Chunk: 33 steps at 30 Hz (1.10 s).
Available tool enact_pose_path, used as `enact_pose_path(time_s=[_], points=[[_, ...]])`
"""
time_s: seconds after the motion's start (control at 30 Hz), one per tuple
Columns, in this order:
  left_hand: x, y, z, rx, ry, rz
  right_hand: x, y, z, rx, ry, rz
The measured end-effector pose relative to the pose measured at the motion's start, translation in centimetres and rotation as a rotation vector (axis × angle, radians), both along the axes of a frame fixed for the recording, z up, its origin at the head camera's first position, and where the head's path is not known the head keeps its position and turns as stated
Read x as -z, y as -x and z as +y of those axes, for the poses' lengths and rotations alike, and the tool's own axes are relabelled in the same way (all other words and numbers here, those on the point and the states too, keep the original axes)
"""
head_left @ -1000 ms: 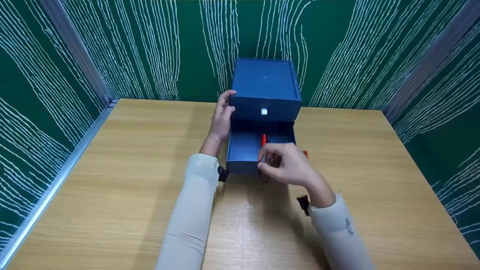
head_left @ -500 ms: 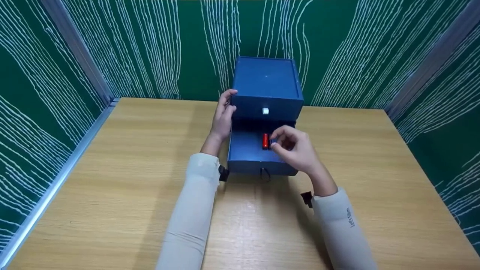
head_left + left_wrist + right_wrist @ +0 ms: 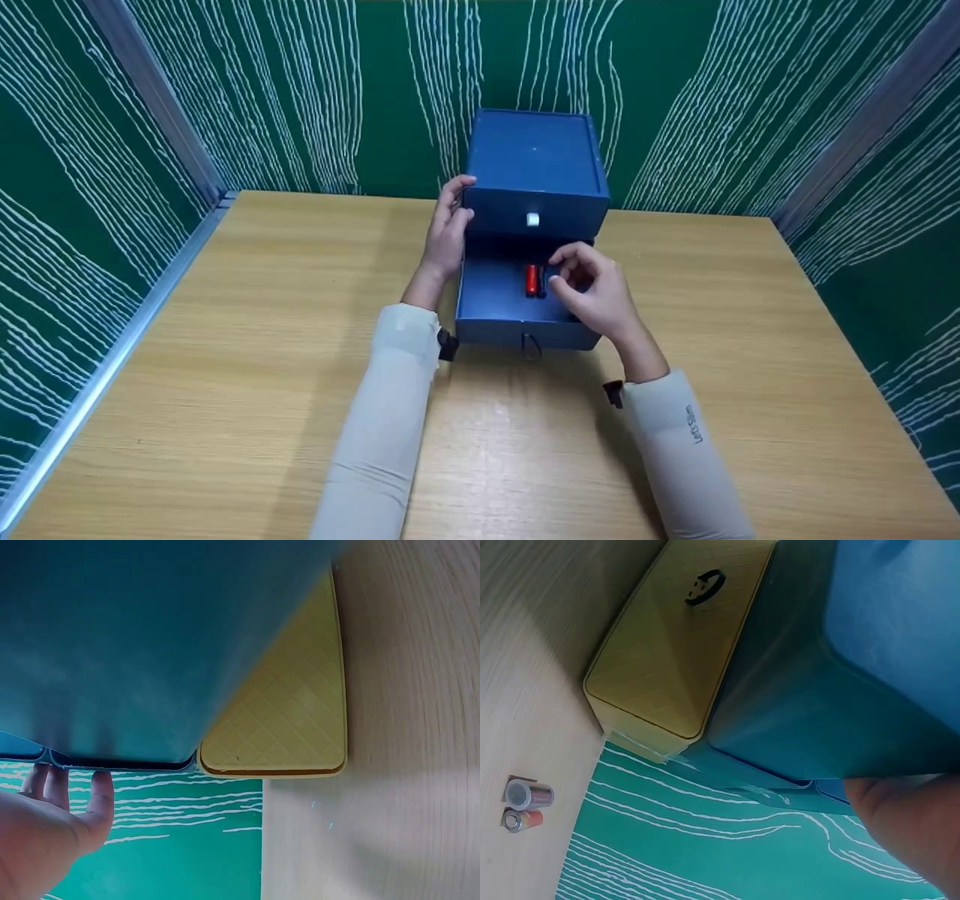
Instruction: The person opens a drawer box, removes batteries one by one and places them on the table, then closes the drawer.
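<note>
A blue drawer unit (image 3: pixel 536 154) stands at the back of the table, with its middle drawer (image 3: pixel 491 296) pulled out. Inside that drawer a red battery (image 3: pixel 532 280) lies beside a black one (image 3: pixel 541 281). My right hand (image 3: pixel 596 289) is over the drawer's right side, fingers bent and thumb apart from the forefinger. Nothing shows between them. In the right wrist view, the thumb (image 3: pixel 911 821) overlaps the drawer's side wall. My left hand (image 3: pixel 444 236) rests against the unit's left side, fingertips at its upper front edge.
The top drawer's white knob (image 3: pixel 532 219) faces front, and a black loop pull (image 3: pixel 531 346) hangs from the middle drawer. Below is a closed yellow drawer (image 3: pixel 289 705). Two small cylinders (image 3: pixel 529 795) stand on the table to the right. Green walls (image 3: pixel 300 97) surround the table.
My right hand has moved from above the drawer's front edge to its right side, uncovering the red and black batteries. My left hand has stayed against the unit.
</note>
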<state>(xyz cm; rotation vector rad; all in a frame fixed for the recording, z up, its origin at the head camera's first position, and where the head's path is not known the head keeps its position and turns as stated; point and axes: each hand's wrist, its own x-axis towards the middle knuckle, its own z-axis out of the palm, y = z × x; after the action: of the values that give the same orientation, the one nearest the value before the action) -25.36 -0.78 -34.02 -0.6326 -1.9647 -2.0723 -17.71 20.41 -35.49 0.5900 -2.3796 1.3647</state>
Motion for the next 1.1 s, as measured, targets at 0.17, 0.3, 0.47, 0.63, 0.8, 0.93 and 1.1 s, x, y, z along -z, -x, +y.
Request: enact_pose_path(time_s=[0.17, 0.3, 0.47, 0.63, 0.8, 0.93, 1.1], points=[[0.0, 0.0, 0.1, -0.002, 0.007, 0.003, 1.5, 1.1, 0.6, 0.018, -0.051, -0.042], [-0.1, 0.0, 0.2, -0.002, 0.014, 0.008, 1.7, 1.2, 0.7, 0.058, -0.145, -0.081], [-0.1, 0.0, 0.2, -0.005, 0.010, 0.020, 1.6, 1.1, 0.3, 0.117, -0.271, -0.121], [0.0, -0.1, 0.0, -0.019, 0.007, -0.001, 1.4, 1.3, 0.0, 0.119, -0.388, -0.148], [0.1, -0.1, 0.0, -0.015, 0.006, -0.008, 0.9, 1.8, -0.1, 0.096, -0.517, -0.177], [0.0, -0.1, 0.0, -0.007, 0.001, -0.008, 0.7, 2.8, 0.0, 0.093, -0.578, -0.144], [-0.4, -0.1, -0.2, 0.009, 0.003, -0.003, 1.1, 3.8, -0.1, 0.111, -0.660, -0.058]])
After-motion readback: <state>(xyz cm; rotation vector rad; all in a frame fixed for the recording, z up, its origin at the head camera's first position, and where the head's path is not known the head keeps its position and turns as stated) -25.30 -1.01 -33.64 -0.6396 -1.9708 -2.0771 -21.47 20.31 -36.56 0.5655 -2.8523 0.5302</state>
